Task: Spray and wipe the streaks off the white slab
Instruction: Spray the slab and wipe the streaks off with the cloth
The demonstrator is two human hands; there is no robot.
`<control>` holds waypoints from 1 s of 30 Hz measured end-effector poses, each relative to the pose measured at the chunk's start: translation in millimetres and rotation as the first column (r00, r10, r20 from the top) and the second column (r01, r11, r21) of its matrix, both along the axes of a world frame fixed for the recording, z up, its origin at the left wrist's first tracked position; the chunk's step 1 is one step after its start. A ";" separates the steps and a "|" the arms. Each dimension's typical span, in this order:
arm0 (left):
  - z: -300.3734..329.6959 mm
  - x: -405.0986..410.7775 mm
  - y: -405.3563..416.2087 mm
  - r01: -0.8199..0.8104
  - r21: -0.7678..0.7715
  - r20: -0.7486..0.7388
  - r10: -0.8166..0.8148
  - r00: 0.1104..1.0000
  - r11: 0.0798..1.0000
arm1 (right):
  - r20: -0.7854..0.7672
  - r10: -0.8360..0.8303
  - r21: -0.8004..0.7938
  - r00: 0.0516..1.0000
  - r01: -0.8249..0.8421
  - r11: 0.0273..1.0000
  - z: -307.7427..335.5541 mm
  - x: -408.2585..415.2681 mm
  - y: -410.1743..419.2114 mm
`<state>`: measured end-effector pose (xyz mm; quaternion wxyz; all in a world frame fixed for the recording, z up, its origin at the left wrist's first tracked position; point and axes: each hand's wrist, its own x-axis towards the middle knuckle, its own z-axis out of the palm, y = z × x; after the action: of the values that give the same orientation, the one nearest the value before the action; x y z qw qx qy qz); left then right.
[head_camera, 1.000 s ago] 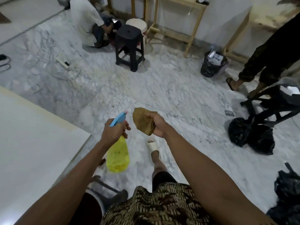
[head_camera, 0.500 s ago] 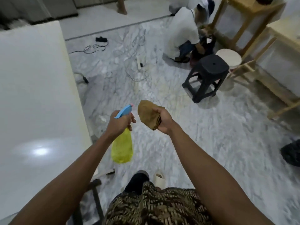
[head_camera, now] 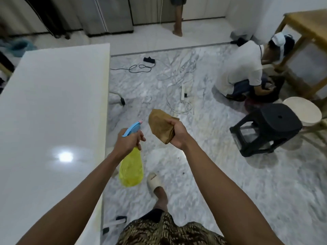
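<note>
The white slab (head_camera: 53, 106) fills the left side of the view, glossy, with a bright lamp reflection near its front. My left hand (head_camera: 128, 141) grips a yellow spray bottle (head_camera: 131, 169) with a blue trigger head; the bottle hangs over the floor just right of the slab's edge. My right hand (head_camera: 177, 132) holds a folded brown cloth (head_camera: 160, 124), raised beside the bottle and apart from the slab. I cannot make out streaks on the slab from here.
A black plastic stool (head_camera: 265, 128) and a pale round stool (head_camera: 301, 110) stand at right. A person in white (head_camera: 242, 71) crouches beyond them by a wooden table (head_camera: 307, 27). Cables and a power strip (head_camera: 183, 90) lie on the marble floor. Another person's leg (head_camera: 177, 18) stands at the back.
My view has swung left and the slab now runs along my left side. Both hands kept their hold on the bottle and cloth, staying in front of me.
</note>
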<state>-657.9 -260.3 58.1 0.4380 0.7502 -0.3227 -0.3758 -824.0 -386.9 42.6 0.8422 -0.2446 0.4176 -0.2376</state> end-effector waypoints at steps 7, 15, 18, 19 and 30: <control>-2.4 81.2 -127.6 0.046 0.035 0.030 -0.047 0.998 0.998 | -0.003 0.010 0.011 1.000 -0.010 1.000 -5.5 91.1 -124.8; -1.8 152.6 -252.1 -0.016 0.056 0.004 0.016 1.000 0.998 | -0.039 0.060 -0.016 0.997 -0.061 0.998 -0.4 177.7 -265.7; -7.0 180.1 -300.1 -0.054 0.067 -0.018 0.056 0.998 0.996 | -0.101 0.107 -0.052 0.989 -0.112 0.992 -2.7 213.2 -321.5; -8.6 193.0 -321.2 -0.084 0.057 -0.022 0.085 0.996 0.995 | -0.095 0.121 -0.059 0.988 -0.127 0.990 -5.2 229.9 -346.2; 12.3 303.8 -484.3 -0.355 0.037 -0.067 0.357 0.932 0.934 | 0.003 0.317 -0.057 0.948 -0.316 0.947 19.4 378.2 -523.1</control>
<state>-354.1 -744.6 70.4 0.5012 0.7872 -0.1607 -0.3213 -445.9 -910.0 62.0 0.8648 -0.3303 0.3611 -0.1125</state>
